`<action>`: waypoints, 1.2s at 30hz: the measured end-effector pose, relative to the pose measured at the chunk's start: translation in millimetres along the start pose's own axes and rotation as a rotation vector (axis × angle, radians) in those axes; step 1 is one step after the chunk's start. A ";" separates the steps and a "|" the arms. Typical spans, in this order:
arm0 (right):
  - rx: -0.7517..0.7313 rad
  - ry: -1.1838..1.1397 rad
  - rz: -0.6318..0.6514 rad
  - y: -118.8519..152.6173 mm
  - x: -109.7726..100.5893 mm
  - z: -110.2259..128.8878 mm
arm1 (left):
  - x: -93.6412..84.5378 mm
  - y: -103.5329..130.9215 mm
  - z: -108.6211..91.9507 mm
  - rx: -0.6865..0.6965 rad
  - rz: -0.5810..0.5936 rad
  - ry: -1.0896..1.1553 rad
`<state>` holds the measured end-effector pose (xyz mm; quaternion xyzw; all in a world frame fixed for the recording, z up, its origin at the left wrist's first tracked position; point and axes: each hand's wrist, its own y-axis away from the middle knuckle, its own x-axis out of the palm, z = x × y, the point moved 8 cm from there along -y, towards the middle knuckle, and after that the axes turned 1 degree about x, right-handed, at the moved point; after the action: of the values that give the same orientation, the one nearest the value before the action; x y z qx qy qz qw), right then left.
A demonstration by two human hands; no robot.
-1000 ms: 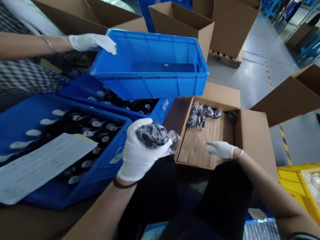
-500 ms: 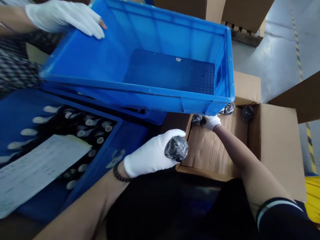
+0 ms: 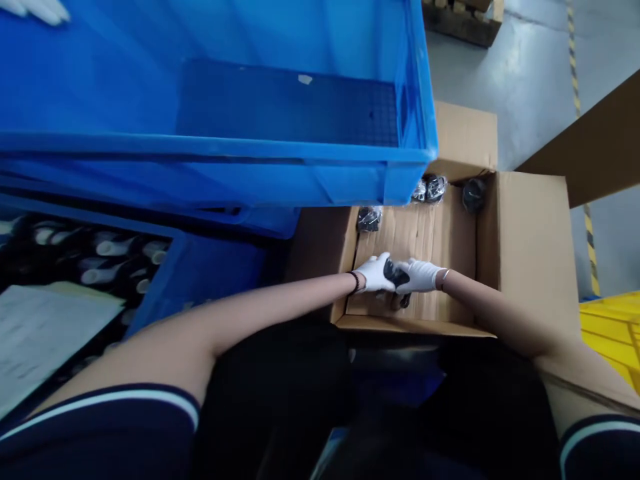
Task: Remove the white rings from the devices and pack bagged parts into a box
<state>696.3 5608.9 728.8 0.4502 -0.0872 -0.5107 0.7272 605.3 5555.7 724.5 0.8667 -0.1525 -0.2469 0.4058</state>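
Low inside the cardboard box (image 3: 535, 240), my two white-gloved hands meet around a black part wrapped in clear plastic (image 3: 395, 273). My left hand (image 3: 374, 272) grips it from the left, and my right hand (image 3: 421, 276) closes on it from the right. The part's exact kind cannot be made out. A small dark end shows just below my fingers. Other plastic-wrapped black parts lie in the box: one at the left wall (image 3: 369, 219), a pair (image 3: 436, 189) at the far side, and one in the far right corner (image 3: 473, 194).
A large blue crate (image 3: 280, 173) overhangs the box's far left corner; another person's gloved hand (image 3: 37, 9) rests on it. At left, a lower blue crate (image 3: 215, 267) holds several dark parts with pale ends, under paper sheets (image 3: 55, 333). A yellow crate (image 3: 613, 333) stands right.
My left hand has carried its wrapped part into the box. My right hand has left the part at the left wall and come nearer to join the left. The view has shifted.
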 end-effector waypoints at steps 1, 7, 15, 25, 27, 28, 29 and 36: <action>-0.052 -0.045 0.106 5.8 2.8 -0.6 | 2.9 0.5 2.4 -0.019 0.063 -0.109; 0.465 0.126 -0.526 36.7 -116.7 -112.6 | -75.3 -1.0 -27.3 0.164 -0.351 -0.440; 0.653 -0.020 -0.675 -7.9 -204.4 -194.2 | -136.1 -2.9 -12.1 0.248 -0.761 -0.340; 0.487 0.130 -0.580 -55.9 -203.8 -159.8 | -138.1 5.6 -9.5 0.176 -0.760 -0.608; 0.444 0.180 -0.510 -52.7 -196.5 -160.3 | -136.9 5.5 -14.1 0.166 -0.743 -0.638; 0.420 0.208 -0.470 -48.5 -189.1 -158.5 | -136.8 5.1 -14.6 0.159 -0.738 -0.643; 0.394 0.237 -0.431 -42.4 -178.3 -154.3 | -137.1 4.6 -14.2 0.155 -0.734 -0.643; 0.262 0.262 -0.177 21.4 -44.8 -78.2 | -140.9 0.7 -2.8 0.159 -0.746 -0.542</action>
<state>735.7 5691.5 714.4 0.6094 -0.0178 -0.4942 0.6198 489.7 5622.5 769.4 0.7949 0.0506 -0.5811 0.1670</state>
